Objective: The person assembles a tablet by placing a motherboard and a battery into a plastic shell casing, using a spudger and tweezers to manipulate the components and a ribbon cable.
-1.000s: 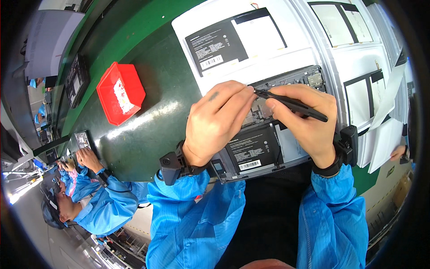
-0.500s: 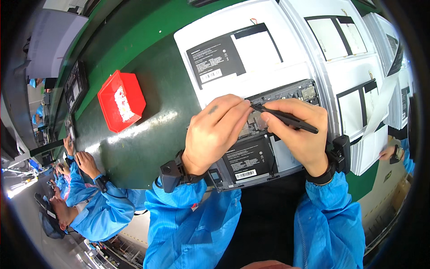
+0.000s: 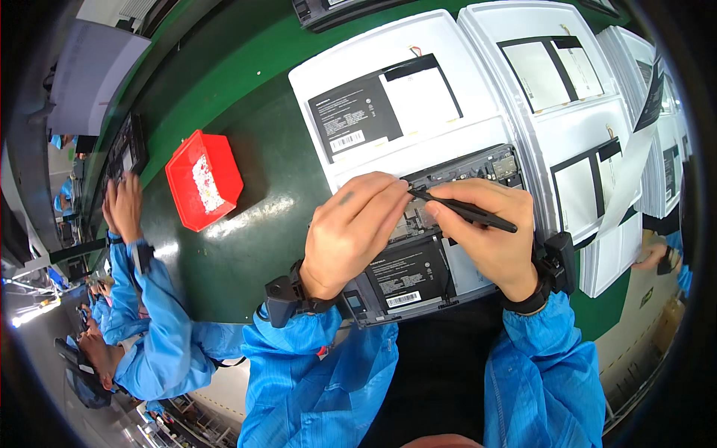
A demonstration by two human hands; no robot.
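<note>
An opened laptop base [image 3: 478, 170] lies in front of me, its circuit boards and black battery [image 3: 409, 278] showing. My right hand [image 3: 494, 224] grips a slim black pen-shaped tool [image 3: 478, 215], its tip at the laptop's inside near the upper edge. Against that tip my left hand [image 3: 345, 235] has its fingertips pressed together; whatever they pinch is too small or hidden to make out. Both hands cover part of the boards.
A red bin [image 3: 228, 168] of small white pieces stands left on the green table [image 3: 269, 134]. White trays [image 3: 441, 142] with flat batteries [image 3: 351, 116] are stacked beyond and right. Another person's hands [image 3: 123, 205] are at far left, near a dark device [image 3: 123, 153].
The view has shifted slightly, so the table things sit a little lower. My hands keep the same grip at the laptop. The other person's hands have moved up toward the dark device.
</note>
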